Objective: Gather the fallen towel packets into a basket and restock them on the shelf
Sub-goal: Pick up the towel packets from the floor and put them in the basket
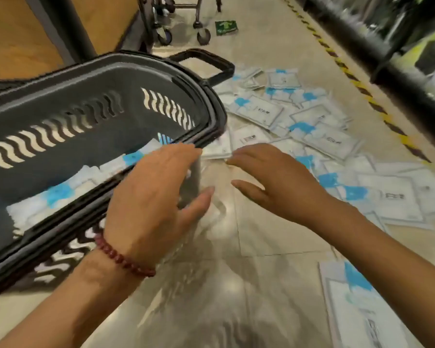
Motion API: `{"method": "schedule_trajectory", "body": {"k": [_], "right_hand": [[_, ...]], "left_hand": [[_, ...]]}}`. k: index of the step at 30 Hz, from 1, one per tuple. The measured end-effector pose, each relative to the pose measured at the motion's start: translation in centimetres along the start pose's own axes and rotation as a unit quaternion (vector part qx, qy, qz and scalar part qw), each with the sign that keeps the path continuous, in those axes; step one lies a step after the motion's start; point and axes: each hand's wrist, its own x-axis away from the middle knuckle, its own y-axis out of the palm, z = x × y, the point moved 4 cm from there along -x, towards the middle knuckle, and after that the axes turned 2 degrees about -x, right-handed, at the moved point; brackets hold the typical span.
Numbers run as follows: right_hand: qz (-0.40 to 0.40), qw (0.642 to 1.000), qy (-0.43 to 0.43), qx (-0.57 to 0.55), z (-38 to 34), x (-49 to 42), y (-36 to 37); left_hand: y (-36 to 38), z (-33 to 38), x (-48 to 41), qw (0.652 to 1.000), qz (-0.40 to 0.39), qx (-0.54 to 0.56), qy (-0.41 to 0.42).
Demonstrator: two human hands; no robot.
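The left hand (156,197), with a string of red beads (124,257) at its wrist, is spread with the fingers straight and the thumb out, and it holds nothing. It sits over the near rim of the dark basket (211,114), at the basket's right-hand corner. Whether the palm touches the rim cannot be told.

The right hand (274,182) is just beside it, also released, with the fingers extended and pointing left and nothing in its grasp. The two hands face each other across a narrow gap above the bare floor (236,285).

Some towel packets (60,194), white with blue patches, already lie inside the basket along its bottom, to the left of the left hand and partly under its fingers.

Most of the fallen packets (312,126) are still on the floor, spread in a loose overlapping heap beyond and to the right of the right hand. One packet (219,146) lies against the basket's corner, just ahead of the right fingertips; contact cannot be made out through the blur. Another packet (349,297) lies alone near the right forearm, closer to the person.

Farther up the aisle a green packet (226,27) lies on the floor near a trolley's wheels (204,36). A yellow and black striped line (357,84) runs along the foot of the dark shelf (387,59) on the right.
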Motion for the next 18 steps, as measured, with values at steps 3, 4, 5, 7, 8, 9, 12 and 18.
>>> {"method": "schedule_trajectory", "body": {"k": [3,4,5,7,8,9,12,18], "right_hand": [[-0.047,0.980,0.190,-0.034,6.2,8.3,2.8],[-0.068,0.964,0.254,-0.048,8.0,11.7,4.1],[-0.085,0.943,0.316,-0.064,9.5,15.2,5.4],[-0.107,0.887,0.437,-0.103,11.7,22.6,7.9],[-0.117,0.854,0.492,-0.119,12.4,26.1,9.2],[-0.126,0.820,0.542,-0.131,12.8,29.6,10.4],[-0.114,0.713,0.670,-0.172,12.8,38.3,14.1],[-0.076,0.661,0.732,-0.145,14.5,44.3,18.2]], "left_hand": [[6.6,3.7,0.2,0.989,-0.121,0.086,0.007],[9.5,4.9,1.0,0.973,-0.212,0.095,-0.005],[12.7,6.0,2.1,0.950,-0.299,0.090,-0.001],[18.3,8.2,4.7,0.897,-0.431,0.091,0.028],[20.7,9.1,5.9,0.870,-0.481,0.099,0.036],[22.9,10.1,7.0,0.846,-0.521,0.105,0.037],[28.5,12.8,9.6,0.794,-0.597,0.113,0.020],[35.8,16.6,12.8,0.755,-0.652,0.074,-0.009]]}}
